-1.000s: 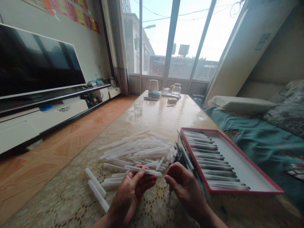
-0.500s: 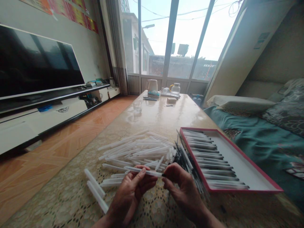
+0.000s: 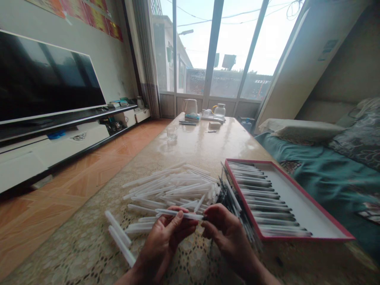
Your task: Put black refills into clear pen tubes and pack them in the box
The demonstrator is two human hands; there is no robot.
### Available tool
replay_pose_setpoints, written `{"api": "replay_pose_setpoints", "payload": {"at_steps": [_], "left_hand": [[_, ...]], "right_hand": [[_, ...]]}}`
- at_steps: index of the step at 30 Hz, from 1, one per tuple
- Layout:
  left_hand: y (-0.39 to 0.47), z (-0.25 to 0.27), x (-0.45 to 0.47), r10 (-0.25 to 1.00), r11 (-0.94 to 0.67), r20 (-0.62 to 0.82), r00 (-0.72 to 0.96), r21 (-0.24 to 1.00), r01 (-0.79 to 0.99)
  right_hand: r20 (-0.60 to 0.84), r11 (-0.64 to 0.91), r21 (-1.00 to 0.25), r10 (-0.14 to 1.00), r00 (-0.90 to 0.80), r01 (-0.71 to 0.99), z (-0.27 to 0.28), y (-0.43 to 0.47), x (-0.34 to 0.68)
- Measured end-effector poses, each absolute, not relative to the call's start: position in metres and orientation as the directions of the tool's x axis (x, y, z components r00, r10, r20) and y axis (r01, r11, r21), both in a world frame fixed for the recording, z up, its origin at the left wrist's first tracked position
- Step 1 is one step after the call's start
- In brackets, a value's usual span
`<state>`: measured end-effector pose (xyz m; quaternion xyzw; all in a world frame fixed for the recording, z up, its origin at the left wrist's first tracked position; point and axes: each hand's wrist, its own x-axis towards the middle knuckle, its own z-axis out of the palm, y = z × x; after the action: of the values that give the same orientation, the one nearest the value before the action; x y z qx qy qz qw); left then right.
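Observation:
My left hand (image 3: 169,233) is closed on a white, translucent pen barrel (image 3: 182,214), thumb on top and fingers beneath. The barrel lies nearly level, its right end dark. At that end my right hand (image 3: 224,229) pinches the black tip (image 3: 204,217) between thumb and forefinger. Behind the hands is a loose heap of white pen barrels (image 3: 178,186). Thin black pen refills (image 3: 234,204) are piled between that heap and a red-rimmed box (image 3: 314,198). A row of black-ended pens (image 3: 267,194) lies along the box's left side.
A few barrels (image 3: 120,239) lie apart at the left. Farther along the patterned table (image 3: 74,241) stand a drinking glass (image 3: 171,133), a glass pitcher (image 3: 219,111) and a small box (image 3: 214,124). A sofa (image 3: 308,158) is on the right, a TV stand (image 3: 74,142) on the left.
Both hands stay almost in place on the pen barrel. The right fingers have shifted very slightly at its black end. Everything else lies as before.

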<state>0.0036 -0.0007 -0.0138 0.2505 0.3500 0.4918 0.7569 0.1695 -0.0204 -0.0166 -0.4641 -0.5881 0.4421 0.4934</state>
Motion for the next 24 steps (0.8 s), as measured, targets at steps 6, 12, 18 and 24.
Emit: {"api": "replay_pose_setpoints", "payload": {"at_steps": [6, 12, 18, 24], "left_hand": [[-0.0003, -0.0161, 0.0034, 0.920, 0.380, -0.243, 0.306, 0.738, -0.558], [-0.0015, -0.0178, 0.0029, 0.916, 0.391, -0.250, 0.314, 0.736, -0.553], [-0.0001, -0.0115, 0.0042, 0.921, 0.386, -0.277, 0.273, 0.744, -0.546], [-0.0013, -0.0094, 0.0061, 0.924, 0.383, -0.294, 0.246, 0.742, -0.550]], "right_hand": [[0.184, 0.189, -0.919, 0.982, -0.049, 0.347, -0.0211, -0.0195, 0.1718], [0.263, 0.265, -0.804, 0.961, -0.082, 0.533, -0.0179, -0.0220, 0.1731], [0.277, 0.321, -0.754, 0.947, -0.166, 0.573, -0.0144, -0.0212, 0.1720], [0.242, 0.286, -0.747, 0.958, -0.155, 0.600, -0.0180, -0.0212, 0.1743]]}}
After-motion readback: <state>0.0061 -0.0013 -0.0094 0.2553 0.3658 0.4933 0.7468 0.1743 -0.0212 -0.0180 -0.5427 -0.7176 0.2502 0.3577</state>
